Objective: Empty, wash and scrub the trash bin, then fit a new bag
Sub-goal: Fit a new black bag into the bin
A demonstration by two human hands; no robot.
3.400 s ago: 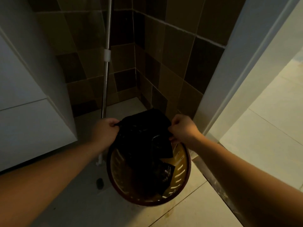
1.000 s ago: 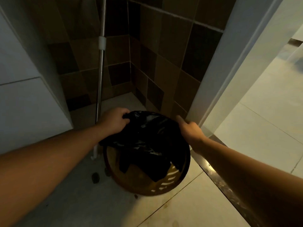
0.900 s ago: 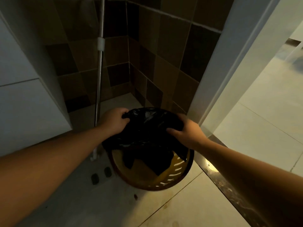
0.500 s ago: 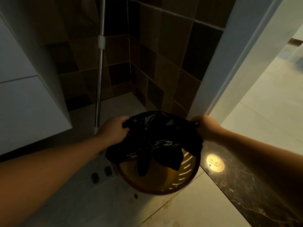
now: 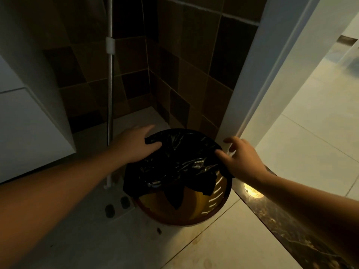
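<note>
Head view, dim tiled corner beside a doorway.

Floor [image 5: 223, 247]: pale tiles, carrying everything listed; a dark marbled threshold strip [image 5: 287, 228] runs along the near right with a bright light spot on it.

Cabinet [image 5: 25, 133]: white, far left, well apart from the work.

Door frame [image 5: 258, 78]: white, right of centre, just beside the far right edge of the bin; judged the tightest obstruction for spreading the bag on that side.

Tiled wall [image 5: 184, 61]: brown and dark squares, closing the corner behind the bin.

Pole [image 5: 110, 84]: metal, upright with a white clip, its foot on the floor just left of the bin; near enough to the left forearm to be knocked.

Trash bin [image 5: 219, 199]: round, slotted, amber inside with a dark rim, standing on the floor at centre. No rubbish visible within.

Bag [image 5: 178, 164]: black plastic, draped over the far half of the rim, loose folds hanging into the bin; near rim bare.

Left hand [image 5: 136, 146]: fingers extended, pressing the bag's far left edge down over the rim; not clenched.

Right hand [image 5: 242, 160]: fingers spread and relaxed, touching the bag's right edge; grasping nothing firmly.

Two small dark marks [image 5: 116, 206]: on the floor near left of the bin; nature unclear.

Progress, as judged: final step in hand, bag fitting about half done. Remaining: stretch the bag over the near rim, push its body down inside.
</note>
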